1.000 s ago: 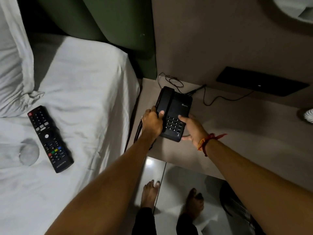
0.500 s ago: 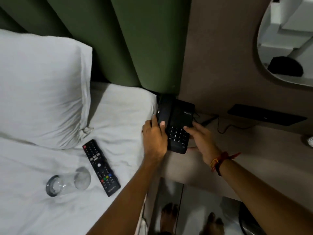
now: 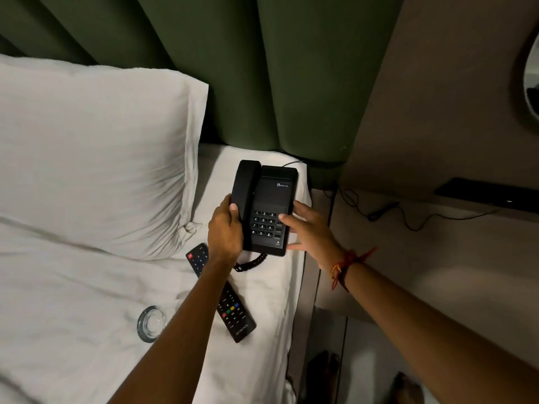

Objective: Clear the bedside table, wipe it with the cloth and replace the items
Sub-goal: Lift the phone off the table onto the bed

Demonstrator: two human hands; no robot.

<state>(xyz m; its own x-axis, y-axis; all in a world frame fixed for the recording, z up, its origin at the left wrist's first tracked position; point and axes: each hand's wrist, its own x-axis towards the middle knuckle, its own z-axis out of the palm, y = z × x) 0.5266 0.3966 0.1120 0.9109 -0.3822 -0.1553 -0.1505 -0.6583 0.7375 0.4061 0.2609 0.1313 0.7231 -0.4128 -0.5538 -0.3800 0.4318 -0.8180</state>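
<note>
A black desk telephone (image 3: 269, 199) with its handset on the cradle rests on the white bed sheet (image 3: 73, 301) at the mattress's right edge. My left hand (image 3: 226, 231) grips its handset side. On the opposite side my right hand (image 3: 312, 231) holds the keypad edge, thumb across the buttons. The coiled cord (image 3: 250, 263) trails below the phone. A black remote control (image 3: 226, 298) lies on the sheet under my left forearm. Left of it a clear drinking glass (image 3: 151, 323) lies on the sheet. The beige bedside table (image 3: 437, 272) stands to the right.
A white pillow (image 3: 87, 156) fills the upper left, backed by a green padded headboard (image 3: 248, 68). Thin black cables (image 3: 388, 212) run over the table's far side to a black wall panel (image 3: 487, 195). My bare feet (image 3: 320, 371) show on the glossy floor.
Both hands lifted the telephone off the bedside table and carried it left onto the bed. The view swung left with it, bringing the pillow, glass and remote closer to centre.
</note>
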